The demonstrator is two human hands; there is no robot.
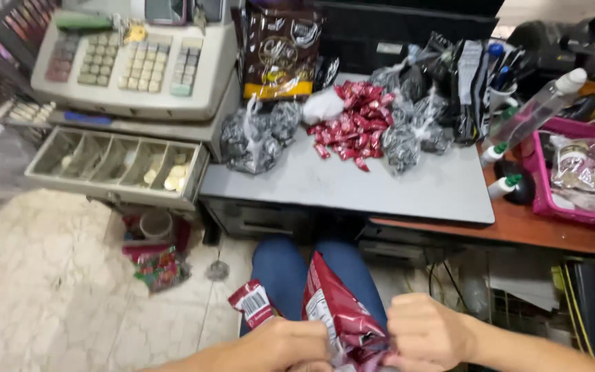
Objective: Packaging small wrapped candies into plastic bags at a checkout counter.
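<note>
Both of my hands grip a dark red crinkled snack bag (339, 310) over my lap, at the bottom of the head view. My left hand (280, 343) clutches its left side, where a torn strip with a barcode (251, 302) sticks up. My right hand (427, 332) pinches the bag's right side. My blue-jeaned knees (280, 265) show behind the bag. On the grey tabletop (380, 189) ahead lies a pile of small red wrapped candies (352, 127) among clear plastic bags of dark candies (253, 141).
A beige cash register (132, 62) with its coin drawer (115, 165) pulled out stands at the left. A brown bag (280, 52) leans at the back. A pink basket (573, 176), bottles and pens crowd the right. Tiled floor with wrappers (156, 265) lies below.
</note>
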